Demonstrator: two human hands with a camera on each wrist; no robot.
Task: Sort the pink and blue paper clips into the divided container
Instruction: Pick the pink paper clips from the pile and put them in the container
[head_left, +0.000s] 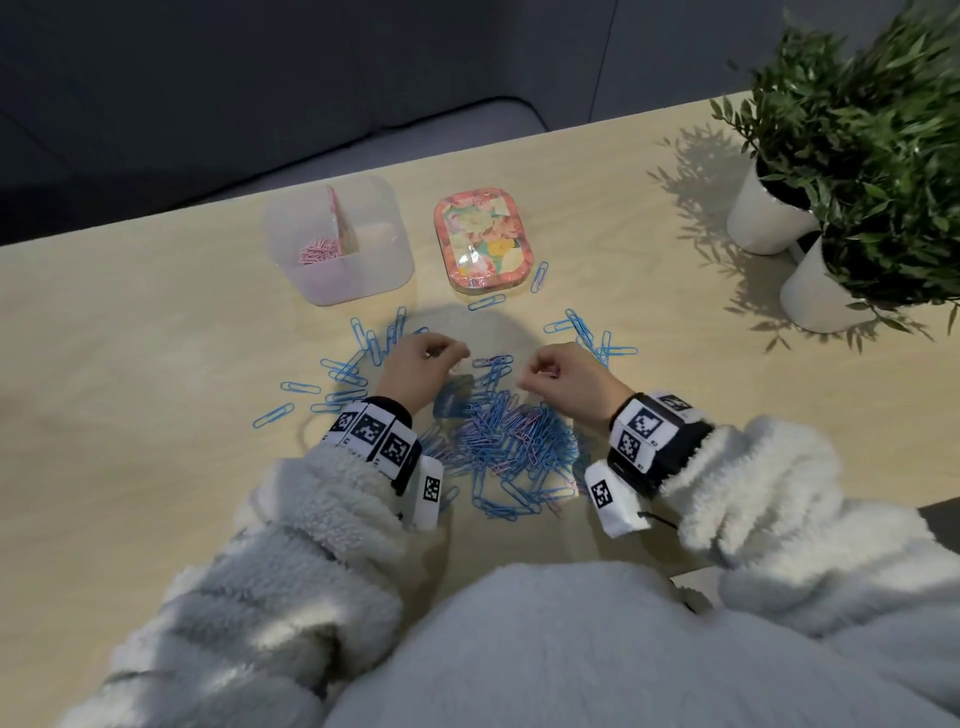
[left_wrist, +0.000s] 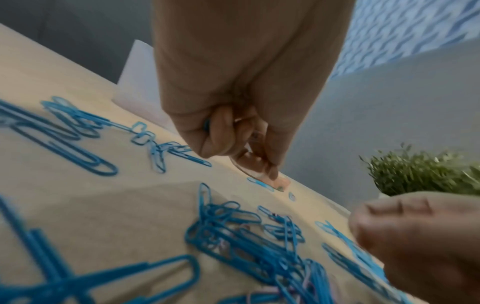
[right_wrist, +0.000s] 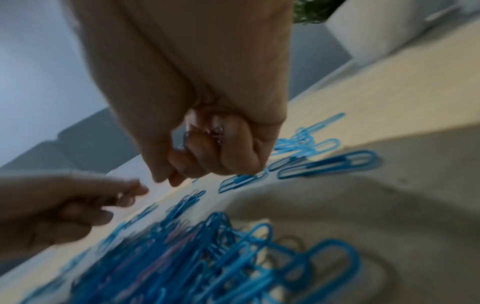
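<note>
Head view: my left hand (head_left: 423, 358) and right hand (head_left: 558, 376) hover curled above the mixed clip pile (head_left: 511, 441), each seemingly pinching clips, though blur hides which colour. Pink clips (head_left: 319, 252) lie in the divided container's (head_left: 363, 280) left compartment.

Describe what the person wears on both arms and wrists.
Both arms are in fluffy white fleece sleeves. Each wrist carries a black band ringed with white square tags printed with black block codes, left and right. A thin black cable trails from the right one. The hands are bare.
</note>
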